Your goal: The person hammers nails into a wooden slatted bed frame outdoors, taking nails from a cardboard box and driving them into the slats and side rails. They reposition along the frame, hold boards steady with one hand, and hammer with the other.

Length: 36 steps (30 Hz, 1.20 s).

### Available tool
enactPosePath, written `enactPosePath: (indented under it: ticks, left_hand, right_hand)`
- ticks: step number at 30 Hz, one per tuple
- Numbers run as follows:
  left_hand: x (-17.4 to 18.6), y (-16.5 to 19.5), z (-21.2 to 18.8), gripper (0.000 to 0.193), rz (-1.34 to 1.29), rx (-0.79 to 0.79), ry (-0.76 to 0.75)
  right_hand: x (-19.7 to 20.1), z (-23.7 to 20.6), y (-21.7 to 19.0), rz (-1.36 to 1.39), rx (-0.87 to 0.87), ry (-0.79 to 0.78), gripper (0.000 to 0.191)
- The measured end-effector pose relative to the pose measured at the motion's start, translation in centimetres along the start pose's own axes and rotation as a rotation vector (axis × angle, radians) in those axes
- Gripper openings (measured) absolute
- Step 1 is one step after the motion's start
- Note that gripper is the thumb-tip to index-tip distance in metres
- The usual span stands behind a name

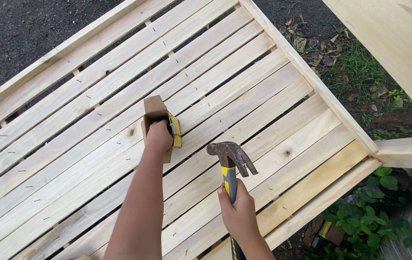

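My left hand [159, 137] grips a small open cardboard box [154, 111] with a yellow label, resting on the pale wooden slats [225, 82] of a large slatted frame. My right hand [238, 214] holds a claw hammer [231, 156] by its yellow-and-black handle, the rusty head raised upright above the slats, to the right of the box. Small nail heads dot the slats in rows.
The frame's side rail [312, 77] runs diagonally at the right. Another pale plank [398, 38] crosses the top right corner. Beyond the frame lie grass, dry leaves and green plants [374, 221]; dark asphalt [18, 29] is at the top left.
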<state>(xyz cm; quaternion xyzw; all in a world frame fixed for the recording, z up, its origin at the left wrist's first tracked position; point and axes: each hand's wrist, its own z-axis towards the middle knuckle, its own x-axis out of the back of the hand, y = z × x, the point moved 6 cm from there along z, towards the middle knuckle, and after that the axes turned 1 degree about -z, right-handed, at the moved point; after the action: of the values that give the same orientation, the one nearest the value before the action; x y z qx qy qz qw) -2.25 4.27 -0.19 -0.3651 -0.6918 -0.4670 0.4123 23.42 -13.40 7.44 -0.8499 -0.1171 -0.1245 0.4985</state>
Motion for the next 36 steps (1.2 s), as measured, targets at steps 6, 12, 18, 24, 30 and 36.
enactPosePath:
  ticks: [6,12,18,24,30,36]
  left_hand:
    - [-2.2,-0.8,1.3,0.027,0.097,0.062,-0.127]
    - [-0.8,-0.3,-0.2,0.014,0.075,-0.01,-0.003]
    - [3.7,0.2,-4.2,0.013,-0.11,0.024,0.228]
    - [4.5,6.9,-13.1,0.012,-0.326,-0.148,-0.088]
    - [0.1,17.4,-20.6,0.015,-0.398,-0.401,-0.627]
    - [-4.4,22.4,-22.5,0.012,-0.612,-0.293,-0.558]
  right_hand:
    - [-1.7,0.3,3.0,0.007,-0.117,-0.051,0.018]
    - [-1.3,0.0,5.2,0.096,-0.151,0.018,0.016]
    - [-1.0,-0.4,5.9,0.352,-0.313,0.055,0.015]
    - [0.7,-1.0,4.1,0.403,-0.261,0.129,0.023]
    - [5.9,-1.1,4.7,0.462,-0.151,0.226,0.022]
    - [11.4,-0.8,9.3,0.572,-0.245,0.304,0.02]
